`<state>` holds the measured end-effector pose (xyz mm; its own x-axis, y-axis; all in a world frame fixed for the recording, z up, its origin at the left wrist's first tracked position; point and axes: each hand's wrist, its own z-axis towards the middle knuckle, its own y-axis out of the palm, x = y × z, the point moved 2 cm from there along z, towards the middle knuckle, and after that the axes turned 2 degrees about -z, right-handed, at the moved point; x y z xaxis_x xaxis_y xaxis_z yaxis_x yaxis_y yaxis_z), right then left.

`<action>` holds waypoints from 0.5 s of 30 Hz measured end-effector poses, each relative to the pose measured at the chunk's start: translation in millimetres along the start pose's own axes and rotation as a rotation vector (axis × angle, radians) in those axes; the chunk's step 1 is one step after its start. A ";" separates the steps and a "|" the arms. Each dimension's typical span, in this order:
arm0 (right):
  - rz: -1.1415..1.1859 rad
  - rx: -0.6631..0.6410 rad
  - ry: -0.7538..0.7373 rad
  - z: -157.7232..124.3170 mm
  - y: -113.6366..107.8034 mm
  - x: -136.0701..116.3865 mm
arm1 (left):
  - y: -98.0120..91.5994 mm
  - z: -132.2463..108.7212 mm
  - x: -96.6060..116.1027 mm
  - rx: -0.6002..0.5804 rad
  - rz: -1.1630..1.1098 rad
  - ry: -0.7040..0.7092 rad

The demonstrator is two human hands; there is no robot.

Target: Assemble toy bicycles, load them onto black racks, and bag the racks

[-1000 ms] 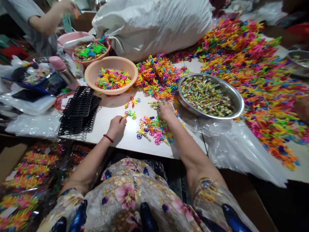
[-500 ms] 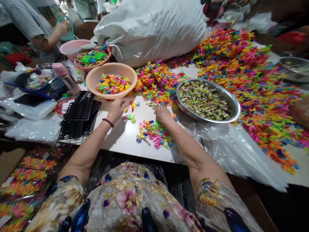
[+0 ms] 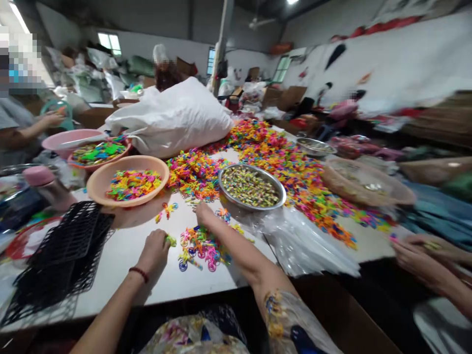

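Note:
My left hand [image 3: 155,249], with a dark red bead bracelet at its wrist, is closed on a small yellow-green plastic toy [image 3: 171,240] above the white table [image 3: 121,265]. My right hand [image 3: 202,214] is curled on the table near a few pale candy-like tubes [image 3: 191,202]; what its fingers hold is hidden. An orange and yellow toy bicycle piece [image 3: 168,210] lies between the peach basin and my hands. A small pile of colourful toy bicycle pieces [image 3: 201,243], with a tube among them, lies under my right forearm.
A peach basin [image 3: 95,189] of coloured pieces stands at left, with black plastic grids [image 3: 70,236] nearer. A steel bowl [image 3: 282,196] of small tubes stands right of my hand. Clear bags [image 3: 306,241], a large heap of toys [image 3: 287,169] and another person's hands [image 3: 416,253] are at right.
The view has tilted up and turned right. My left hand has come nearer and closed on the green toy that lay on the table. My right hand stays by the tubes.

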<state>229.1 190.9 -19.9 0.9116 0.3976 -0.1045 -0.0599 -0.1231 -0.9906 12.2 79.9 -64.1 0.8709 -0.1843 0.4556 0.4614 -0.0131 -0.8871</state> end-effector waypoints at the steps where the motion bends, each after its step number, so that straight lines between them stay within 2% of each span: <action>1: 0.008 -0.022 0.014 1.5 -0.2 -1.5 | 2.1 -3.4 -1.7 0.027 -0.037 -0.028; 6: 0.140 -0.039 0.146 3.0 -2.8 -1.8 | 2.8 -21.9 -6.4 0.163 -0.280 -0.086; 9: 0.273 0.009 0.243 -0.8 -9.9 1.8 | -1.9 -32.3 -5.5 0.130 -0.456 -0.187; 12: 0.438 0.103 0.294 -11.1 -16.7 0.2 | -4.5 -41.9 -2.6 0.080 -0.889 -0.401; 15: 0.600 0.164 0.277 -33.3 -11.9 -14.2 | -7.3 -48.9 5.6 0.079 -1.373 -0.549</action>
<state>230.4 156.4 -3.7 0.7705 0.0536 -0.6352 -0.6286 -0.1011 -0.7711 5.4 30.8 -58.7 -0.2987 0.3138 0.9013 0.9498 0.1901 0.2486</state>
